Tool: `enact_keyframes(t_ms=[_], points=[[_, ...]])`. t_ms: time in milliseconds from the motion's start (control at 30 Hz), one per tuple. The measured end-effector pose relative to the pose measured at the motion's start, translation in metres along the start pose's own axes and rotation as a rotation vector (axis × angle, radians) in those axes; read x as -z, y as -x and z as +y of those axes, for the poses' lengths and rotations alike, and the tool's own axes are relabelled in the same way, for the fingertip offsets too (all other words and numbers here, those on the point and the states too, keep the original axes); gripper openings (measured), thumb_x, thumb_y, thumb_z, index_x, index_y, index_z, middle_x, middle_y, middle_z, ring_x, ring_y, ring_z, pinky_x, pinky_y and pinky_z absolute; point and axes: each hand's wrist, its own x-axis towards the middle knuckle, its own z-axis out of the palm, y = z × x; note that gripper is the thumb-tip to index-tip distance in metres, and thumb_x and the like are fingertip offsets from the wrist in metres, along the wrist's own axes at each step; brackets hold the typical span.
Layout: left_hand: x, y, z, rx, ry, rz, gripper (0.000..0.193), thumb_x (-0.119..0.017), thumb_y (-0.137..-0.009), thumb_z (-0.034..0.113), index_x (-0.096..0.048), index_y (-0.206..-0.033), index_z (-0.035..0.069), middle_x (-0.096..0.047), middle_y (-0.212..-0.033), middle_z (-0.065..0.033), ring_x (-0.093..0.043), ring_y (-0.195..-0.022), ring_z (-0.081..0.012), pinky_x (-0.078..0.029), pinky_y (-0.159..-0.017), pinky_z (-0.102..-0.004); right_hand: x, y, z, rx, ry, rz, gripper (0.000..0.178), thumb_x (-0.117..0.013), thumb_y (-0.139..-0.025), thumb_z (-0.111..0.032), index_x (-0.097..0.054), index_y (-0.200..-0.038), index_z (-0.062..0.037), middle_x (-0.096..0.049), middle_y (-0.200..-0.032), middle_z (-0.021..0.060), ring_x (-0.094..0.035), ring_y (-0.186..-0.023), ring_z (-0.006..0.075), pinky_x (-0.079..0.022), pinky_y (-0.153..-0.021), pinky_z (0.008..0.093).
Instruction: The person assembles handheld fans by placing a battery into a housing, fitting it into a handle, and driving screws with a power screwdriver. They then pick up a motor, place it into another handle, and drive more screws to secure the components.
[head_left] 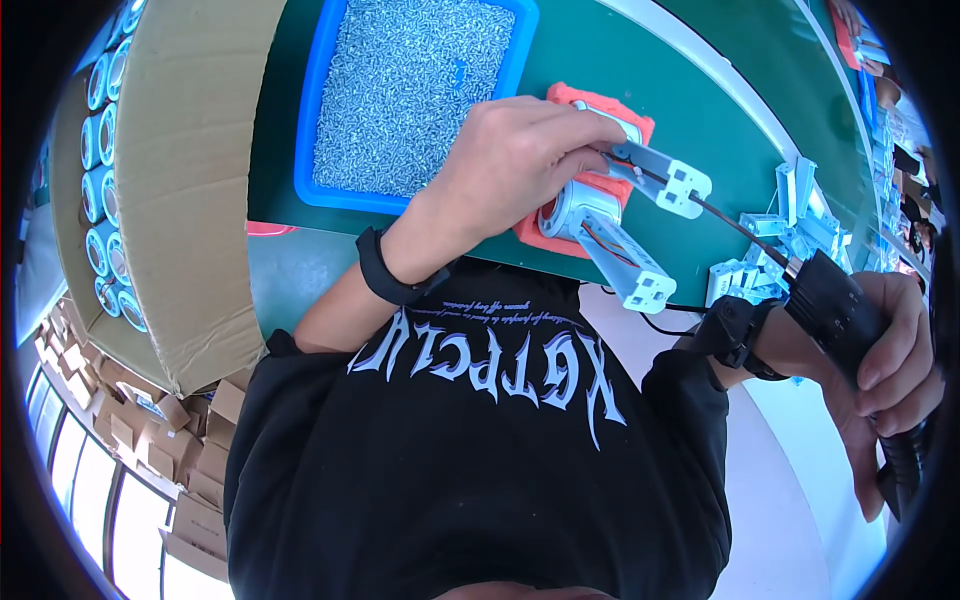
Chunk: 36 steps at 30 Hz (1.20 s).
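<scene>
My left hand (520, 150) is closed, its thumb and fingers pinching a pale U-shaped metal bracket (655, 172) at its inner end. The bracket sticks out from a white round unit (610, 118) seated in red foam (562, 92). Beside it, a second white round unit (568, 212) with its own bracket (625, 260) and wires sits in the foam. My right hand (890, 360) is wrapped round a black electric screwdriver (838, 312). Its long thin bit (745, 232) reaches the first bracket's outer end; a dark line continues inside the channel, and the bit's tip cannot be made out.
A blue tray (304, 150) full of small silvery screws stands on the green table (700, 110). Several loose brackets (790, 235) are piled at the right. At the left, a cardboard box (195, 180) holds rows of round units (105, 195). Other people's hands (850, 18) show at the far right.
</scene>
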Motion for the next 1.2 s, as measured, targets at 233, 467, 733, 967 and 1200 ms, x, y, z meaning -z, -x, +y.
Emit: enact_keyframes(t_ms=[233, 467, 733, 967, 1200], points=[[-0.006, 0.005, 0.0, 0.112, 0.174, 0.033, 0.017, -0.071, -0.072, 0.005, -0.069, -0.089, 0.007, -0.068, -0.076, -0.0063, -0.065, -0.064, -0.0189, -0.052, -0.055, -0.0272, 0.0, 0.006, 0.007, 0.038, -0.002, 0.061, 0.044, -0.082, -0.064, -0.044, -0.052, -0.062, -0.0116, -0.059, -0.064, -0.003, -0.061, -0.054, 0.0095, -0.055, -0.055, 0.0202], [-0.009, 0.006, -0.002, 0.118, 0.175, 0.037, 0.016, -0.07, -0.073, 0.004, -0.069, -0.089, 0.007, -0.068, -0.077, -0.0061, -0.065, -0.064, -0.0197, -0.052, -0.055, -0.0274, 0.0, 0.013, 0.013, 0.056, 0.017, 0.105, 0.047, -0.081, -0.064, -0.048, -0.051, -0.061, -0.012, -0.057, -0.062, -0.0036, -0.06, -0.052, 0.0088, -0.054, -0.055, 0.0192], [-0.018, 0.009, -0.002, -0.04, 0.027, 0.143, 0.015, -0.071, -0.071, 0.006, -0.069, -0.085, 0.008, -0.068, -0.076, -0.0033, -0.066, -0.067, -0.0207, -0.051, -0.058, -0.0295, -0.003, 0.008, 0.01, 0.049, 0.104, 0.043, 0.043, -0.081, -0.066, -0.041, -0.052, -0.064, -0.0102, -0.058, -0.065, -0.0021, -0.061, -0.055, 0.0094, -0.055, -0.056, 0.0199], [-0.008, 0.004, 0.002, -0.148, -0.026, 0.222, 0.026, -0.076, -0.065, 0.003, -0.069, -0.089, 0.006, -0.069, -0.08, -0.003, -0.065, -0.078, -0.0208, -0.049, -0.066, -0.0294, -0.008, 0.005, 0.012, 0.044, 0.176, -0.019, 0.04, -0.081, -0.068, -0.035, -0.052, -0.067, -0.0085, -0.059, -0.068, -0.0007, -0.062, -0.058, 0.0099, -0.055, -0.057, 0.0206], [0.047, 0.019, -0.002, 0.192, -0.444, -0.08, 0.024, -0.075, -0.068, 0.008, -0.068, -0.09, 0.01, -0.059, -0.086, -0.0056, -0.054, -0.088, -0.0235, -0.045, -0.074, -0.0337, -0.013, 0.004, 0.019, 0.031, 0.247, -0.082, 0.036, -0.081, -0.07, -0.03, -0.053, -0.07, -0.0069, -0.059, -0.07, 0.0006, -0.064, -0.06, 0.0104, -0.056, -0.058, 0.0213]])
